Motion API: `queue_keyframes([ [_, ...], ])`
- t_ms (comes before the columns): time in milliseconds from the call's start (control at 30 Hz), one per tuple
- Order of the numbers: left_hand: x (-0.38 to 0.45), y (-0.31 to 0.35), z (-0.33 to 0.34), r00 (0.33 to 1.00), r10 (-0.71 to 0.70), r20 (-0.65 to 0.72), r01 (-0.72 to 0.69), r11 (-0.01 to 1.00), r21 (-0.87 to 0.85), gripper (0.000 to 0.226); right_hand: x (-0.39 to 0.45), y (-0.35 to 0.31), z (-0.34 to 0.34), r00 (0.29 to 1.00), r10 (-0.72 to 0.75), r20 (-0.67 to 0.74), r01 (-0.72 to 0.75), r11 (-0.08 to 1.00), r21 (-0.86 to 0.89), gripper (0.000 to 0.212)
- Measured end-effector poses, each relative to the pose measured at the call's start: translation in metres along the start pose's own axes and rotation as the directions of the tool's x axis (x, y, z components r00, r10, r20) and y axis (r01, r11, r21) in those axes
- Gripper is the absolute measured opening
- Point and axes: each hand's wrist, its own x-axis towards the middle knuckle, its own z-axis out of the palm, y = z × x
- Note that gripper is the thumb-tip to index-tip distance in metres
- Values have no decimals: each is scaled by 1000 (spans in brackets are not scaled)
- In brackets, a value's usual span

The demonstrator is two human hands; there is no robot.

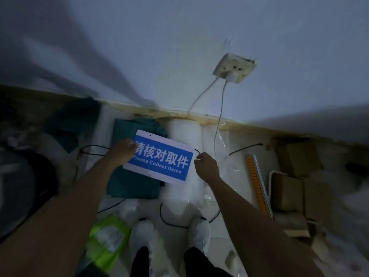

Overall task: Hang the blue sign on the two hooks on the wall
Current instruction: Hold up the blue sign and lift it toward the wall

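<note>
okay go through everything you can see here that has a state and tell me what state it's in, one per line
blue sign: held low, tilted, not yet hung
left hand: gripping the sign's left edge
right hand: closed near the sign's right corner, pinching something thin and dark
wall socket: loose-looking, white plug in
white cable: hanging from the plug

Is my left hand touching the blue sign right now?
Touching. The head view shows the left hand gripping the blue sign's left edge, fingers overlapping its face.

1 head view, steeply downward over both forearms toward wall (179, 47) base.
</note>
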Motion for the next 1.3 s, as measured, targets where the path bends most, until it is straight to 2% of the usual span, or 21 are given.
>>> queue_keyframes([
  [33,9,-2,10,1000,-1,25,0,1000,13,39,11,4,12,999,30,-14,-30,998,46,30],
  [133,48,-20,44,999,-35,9,36,977,-212,32,48,19,45,987,161,0,-158,971,181,36],
  [167,59,-26,54,999,-48,-9,45,970,-237,28,59,23,53,980,197,23,-198,958,207,39],
  [300,107,-51,89,994,-76,-74,49,946,-319,40,102,39,88,966,254,51,-258,935,244,42],
  [433,145,-73,104,985,-132,-112,86,934,-348,40,134,53,121,954,301,-12,-285,916,284,39],
  [567,174,-99,112,959,-228,-168,167,934,-317,73,142,52,145,922,363,-136,-318,908,272,40],
  [667,168,-93,113,950,-253,-183,195,939,-285,77,142,50,151,914,356,-193,-295,912,284,41],
  [767,165,-86,109,950,-264,-166,200,924,-325,77,141,47,151,911,385,-150,-311,877,366,43],
  [900,171,-101,106,941,-300,-159,206,876,-435,89,138,51,145,912,410,-28,-338,787,517,49],
  [933,163,-100,102,944,-292,-154,189,861,-473,87,133,49,140,916,402,5,-342,774,533,46],
  [1000,129,-84,87,950,-267,-165,145,839,-524,68,120,43,128,921,388,34,-342,764,547,42],
  [1067,99,-70,72,951,-248,-184,121,847,-517,51,100,32,108,917,398,27,-342,751,565,40],
  [1200,47,-43,35,933,-243,-265,121,907,-403,59,54,8,58,915,402,23,-340,741,579,30],
  [1300,4,-14,-4,935,-255,-246,138,902,-409,59,21,-17,11,926,377,5,-308,750,585,32],
])
